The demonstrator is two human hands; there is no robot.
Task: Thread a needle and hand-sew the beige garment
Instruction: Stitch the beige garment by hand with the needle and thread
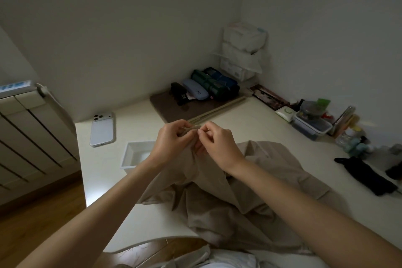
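The beige garment (228, 198) lies crumpled on the white table (134, 213), with one part lifted up between both hands. My left hand (171, 139) grips a raised fold of the fabric, fingers curled around it. My right hand (217, 143) is right beside it, thumb and forefinger pinched together at the fold's top edge. The needle and thread are too small to make out in this dim view.
A white phone (102, 129) lies face down at the left. A small white tray (136, 154) sits by my left wrist. Cases and pouches (206, 87) fill the back corner. Containers (311, 124) and black cloth (365, 175) line the right side. A radiator (28, 137) stands left.
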